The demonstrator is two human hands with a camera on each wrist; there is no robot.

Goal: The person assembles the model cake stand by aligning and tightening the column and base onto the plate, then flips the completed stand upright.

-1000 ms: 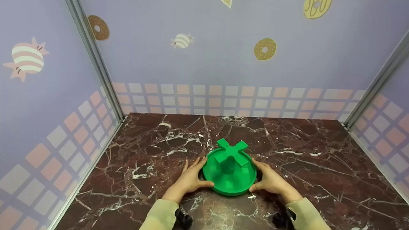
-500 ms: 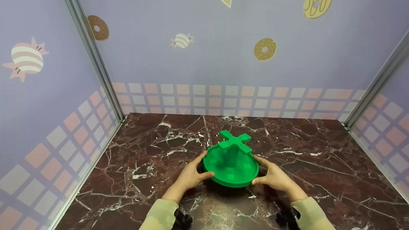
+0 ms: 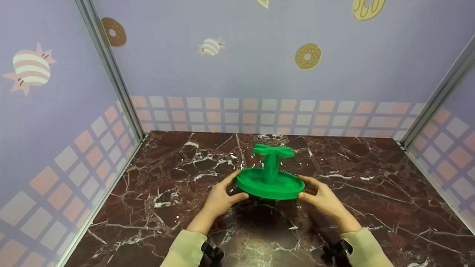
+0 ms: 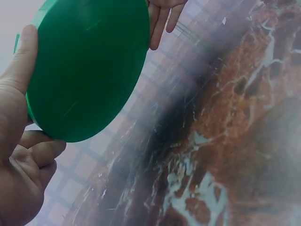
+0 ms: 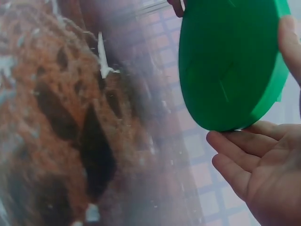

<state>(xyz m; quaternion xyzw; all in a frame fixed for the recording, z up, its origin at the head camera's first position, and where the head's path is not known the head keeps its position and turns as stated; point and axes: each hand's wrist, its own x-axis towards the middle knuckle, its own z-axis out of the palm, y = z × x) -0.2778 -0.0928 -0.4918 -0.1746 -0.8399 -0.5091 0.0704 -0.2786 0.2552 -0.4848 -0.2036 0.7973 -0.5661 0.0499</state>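
Note:
A green round tray (image 3: 270,193) with a central post (image 3: 271,168) and a cross-shaped top (image 3: 274,150) is held up off the table, a shadow beneath it. My left hand (image 3: 222,197) grips its left rim, thumb on the near edge and fingers along the far side. On the opposite rim my right hand (image 3: 323,195) holds it the same way. Both wrist views show the tray's smooth underside (image 4: 89,70), with fingertips pressed at its lower edge. Post and cross top are mostly hidden there.
Below lies a dark red marbled tabletop (image 3: 178,207) with white veins. A lilac back wall (image 3: 252,74) with printed sweets and a tile pattern closes off the far edge; similar panels (image 3: 74,111) stand left and right, joined by metal corner posts (image 3: 115,74).
Both hands have raised the green tray off the table and tipped it, so its post and cross top now show from the side rather than from above.

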